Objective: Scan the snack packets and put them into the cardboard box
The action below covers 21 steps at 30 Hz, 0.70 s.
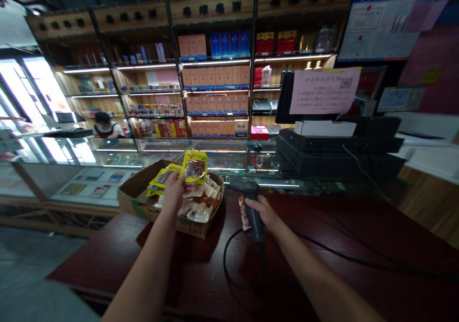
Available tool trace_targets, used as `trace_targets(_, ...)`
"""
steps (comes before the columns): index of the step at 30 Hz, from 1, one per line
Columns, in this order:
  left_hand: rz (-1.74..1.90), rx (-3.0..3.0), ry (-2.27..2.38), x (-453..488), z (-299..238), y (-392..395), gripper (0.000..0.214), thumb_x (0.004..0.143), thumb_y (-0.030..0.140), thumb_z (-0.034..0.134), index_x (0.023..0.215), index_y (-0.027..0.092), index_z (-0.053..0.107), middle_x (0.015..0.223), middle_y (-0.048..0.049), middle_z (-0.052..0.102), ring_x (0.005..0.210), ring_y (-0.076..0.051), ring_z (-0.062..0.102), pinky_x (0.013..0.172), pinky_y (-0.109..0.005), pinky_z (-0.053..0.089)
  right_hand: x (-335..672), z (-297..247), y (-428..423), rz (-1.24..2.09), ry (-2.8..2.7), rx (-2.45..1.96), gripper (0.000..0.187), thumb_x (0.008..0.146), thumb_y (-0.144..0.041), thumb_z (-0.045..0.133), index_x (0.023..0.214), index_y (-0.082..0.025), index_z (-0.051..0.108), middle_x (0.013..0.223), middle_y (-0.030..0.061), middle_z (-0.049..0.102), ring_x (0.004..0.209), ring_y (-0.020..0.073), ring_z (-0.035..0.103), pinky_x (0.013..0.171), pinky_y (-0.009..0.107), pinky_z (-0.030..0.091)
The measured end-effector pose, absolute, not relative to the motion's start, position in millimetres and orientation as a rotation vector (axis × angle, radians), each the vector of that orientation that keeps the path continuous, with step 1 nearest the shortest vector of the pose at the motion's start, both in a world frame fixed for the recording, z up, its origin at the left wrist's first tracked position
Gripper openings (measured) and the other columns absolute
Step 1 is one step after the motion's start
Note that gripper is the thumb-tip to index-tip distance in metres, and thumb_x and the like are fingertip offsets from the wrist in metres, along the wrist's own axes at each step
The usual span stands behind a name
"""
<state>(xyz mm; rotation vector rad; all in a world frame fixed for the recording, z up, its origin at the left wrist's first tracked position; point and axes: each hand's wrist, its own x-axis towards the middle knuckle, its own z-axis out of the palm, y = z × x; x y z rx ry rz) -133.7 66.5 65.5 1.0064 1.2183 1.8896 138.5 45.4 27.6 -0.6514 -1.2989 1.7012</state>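
My left hand (174, 188) is closed on the lower left edge of a yellow snack packet (195, 167), held up over a cardboard box (186, 226). A barcode shows on the packet's face. Inside the box lie more yellow packets (163, 177) and several clear-wrapped snack packs (204, 202). To the right, my right hand (263, 211) wraps round the handle of a dark barcode scanner (254, 216). The scanner's head is turned left, apart from the packet. A small printed packet or label (244, 214) shows at the handle's left side, partly behind my fingers.
The scanner's black cable (226, 260) loops over the dark red table (304, 274). Behind run glass display counters (89, 169) and lit shelves of boxes (215, 78). A monitor with a pink notice (322, 90) stands on the right. Far left, a person (106, 127) sits behind the counter.
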Motion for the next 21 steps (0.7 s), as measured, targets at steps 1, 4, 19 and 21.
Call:
trace_targets(1, 1.867, 0.993, 1.292, -148.9, 65.6, 66.0, 0.016, 0.069, 0.020, 0.050, 0.085, 0.017, 0.048, 0.052, 0.0049, 0.055, 0.038, -0.011, 0.054, 0.036, -0.018, 0.038, 129.7, 31.5, 46.4, 1.711, -1.314, -0.628, 0.037, 0.066, -0.044, 0.066, 0.086, -0.015, 0.055, 0.051, -0.0005, 0.062, 0.036, 0.0133, 0.056, 0.035, 0.023, 0.045)
trace_targets(4, 1.768, 0.957, 1.568, -182.7, 60.0, 66.2, 0.018, 0.069, 0.018, 0.048, 0.085, 0.013, 0.055, 0.043, 0.0037, 0.051, 0.034, -0.011, 0.048, 0.036, -0.019, 0.035, 104.3, 38.7, 48.2, 1.737, -1.367, -0.572, 0.037, 0.066, -0.044, 0.066, 0.086, -0.015, 0.055, 0.051, -0.0003, 0.062, 0.036, 0.0137, 0.056, 0.035, 0.023, 0.045)
trace_targets(19, 2.287, 1.598, 2.134, -120.9, 67.0, 35.9, 0.032, 0.074, 0.025, 0.054, 0.104, 0.014, 0.055, 0.108, -0.0113, 0.053, 0.104, -0.023, 0.051, 0.090, -0.036, 0.040, 113.9, 27.1, 44.0, 1.720, -1.309, -0.622, 0.037, 0.065, -0.044, 0.067, 0.083, -0.015, 0.055, 0.049, -0.0009, 0.062, 0.035, 0.0130, 0.055, 0.034, 0.022, 0.044)
trace_targets(21, 2.204, 1.834, 1.954, -85.3, 61.3, 33.6, 0.027, 0.077, 0.026, 0.052, 0.101, 0.014, 0.054, 0.107, -0.0114, 0.054, 0.098, -0.021, 0.053, 0.085, -0.034, 0.043, 132.2, 18.7, 45.6, 1.697, -1.256, -0.651, 0.036, 0.065, -0.043, 0.067, 0.083, -0.015, 0.055, 0.049, -0.0011, 0.062, 0.035, 0.0130, 0.055, 0.034, 0.022, 0.045)
